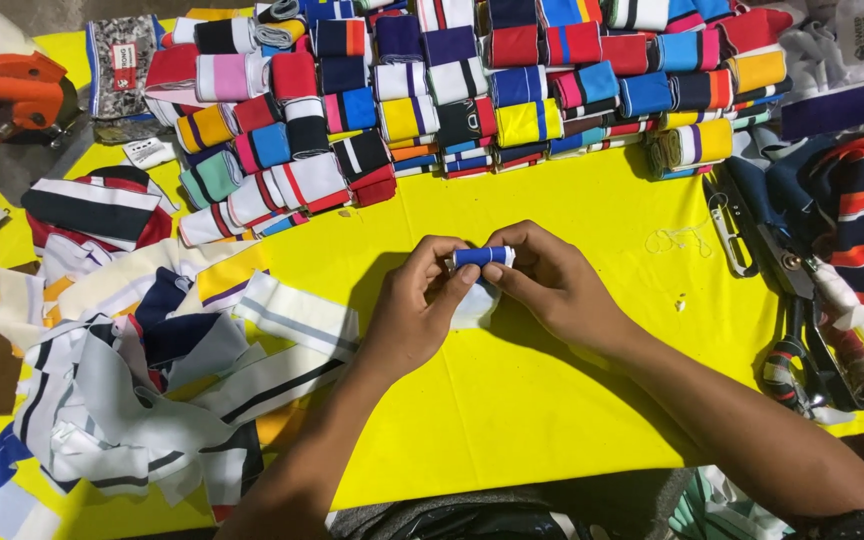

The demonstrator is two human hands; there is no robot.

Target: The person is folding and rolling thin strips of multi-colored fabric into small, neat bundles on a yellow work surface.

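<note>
Over the middle of a yellow table (552,380), my left hand (414,305) and my right hand (552,280) together hold a small blue and white striped cloth strip (482,257), rolled tight at the top. Its loose white end hangs below between my palms. The fingertips of both hands pinch the roll from either side.
Many folded, rolled striped cloth bands (472,90) lie stacked in rows at the back. A loose heap of strips (142,370) spreads on the left. Large scissors (792,300) and striped fabric (862,220) lie at the right. An orange tool (7,95) sits at the far left.
</note>
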